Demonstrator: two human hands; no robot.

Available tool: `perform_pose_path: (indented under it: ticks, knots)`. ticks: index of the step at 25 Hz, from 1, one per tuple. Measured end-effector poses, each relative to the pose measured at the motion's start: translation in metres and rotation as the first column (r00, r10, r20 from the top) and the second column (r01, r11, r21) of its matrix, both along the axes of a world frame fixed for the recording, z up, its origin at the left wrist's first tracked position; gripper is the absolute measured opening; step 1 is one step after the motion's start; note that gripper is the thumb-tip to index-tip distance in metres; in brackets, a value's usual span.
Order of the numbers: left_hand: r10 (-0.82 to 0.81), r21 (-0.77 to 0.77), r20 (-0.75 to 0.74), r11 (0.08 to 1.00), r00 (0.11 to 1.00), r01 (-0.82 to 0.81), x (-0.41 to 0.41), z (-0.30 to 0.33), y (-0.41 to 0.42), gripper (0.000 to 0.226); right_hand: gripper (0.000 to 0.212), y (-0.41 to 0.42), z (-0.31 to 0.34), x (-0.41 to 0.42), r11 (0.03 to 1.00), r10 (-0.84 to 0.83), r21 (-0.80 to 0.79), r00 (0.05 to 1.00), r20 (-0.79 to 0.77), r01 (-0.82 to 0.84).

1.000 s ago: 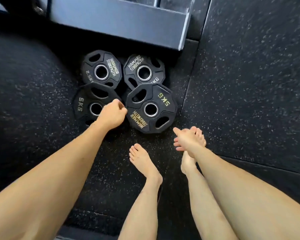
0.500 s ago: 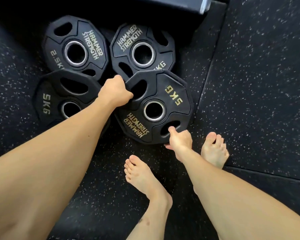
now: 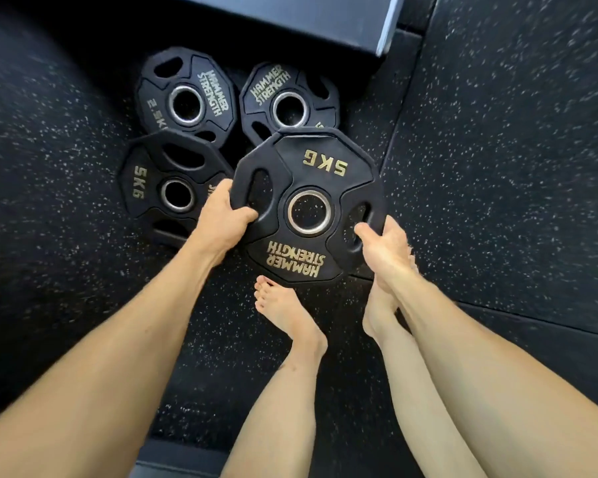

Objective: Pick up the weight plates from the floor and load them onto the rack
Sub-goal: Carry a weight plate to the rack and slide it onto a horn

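Observation:
A black 5 kg weight plate (image 3: 311, 174) with gold lettering is lifted off the floor and tilted toward me. My left hand (image 3: 221, 212) grips its left edge through a handle slot. My right hand (image 3: 380, 239) grips its right edge, thumb in another slot. Three more black plates lie flat on the floor behind it: a second 5 kg plate (image 3: 152, 188) at the left, a 2.5 kg plate (image 3: 187, 98) at the back left, and a small plate (image 3: 290, 98) at the back right, partly hidden by the lifted one.
A dark grey rack base (image 3: 325, 15) runs along the top of the view. The floor is black speckled rubber matting (image 3: 497, 167) with seams. My bare feet (image 3: 287, 312) stand just below the lifted plate.
Both hands took hold of the front 5 kg plate and raised it off the floor toward me. It turned so the 5KG mark is at the top. The camera pulled back.

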State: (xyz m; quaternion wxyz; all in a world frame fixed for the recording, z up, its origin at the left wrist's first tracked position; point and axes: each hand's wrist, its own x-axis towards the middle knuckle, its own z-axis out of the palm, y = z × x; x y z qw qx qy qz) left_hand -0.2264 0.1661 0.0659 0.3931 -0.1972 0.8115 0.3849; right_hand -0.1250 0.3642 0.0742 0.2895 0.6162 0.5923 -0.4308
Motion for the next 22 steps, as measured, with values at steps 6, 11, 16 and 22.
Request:
perform_pose_path:
  ticks: [6,11,16,22]
  knots:
    - [0.35,0.177,0.008,0.922,0.937,-0.345,0.028,0.176,-0.013,0.038,0.061,0.012,0.135,0.002,0.995,0.084,-0.041,0.976,-0.2,-0.094]
    - [0.492,0.145,0.063,0.856,0.868,-0.496,0.045,0.315,-0.024,0.012,0.038,0.008,0.291,-0.002,0.983,0.139,-0.075,0.941,-0.309,-0.17]
    - [0.675,0.316,0.088,0.678,0.732,-0.663,0.095,0.465,-0.032,0.02,0.031,-0.004,0.438,0.02,0.955,0.262,-0.002,0.845,-0.465,-0.297]
    - [0.787,0.455,-0.031,0.56,0.617,-0.692,0.161,0.591,-0.047,0.022,0.019,-0.011,0.567,0.04,0.84,0.484,0.104,0.649,-0.586,-0.532]
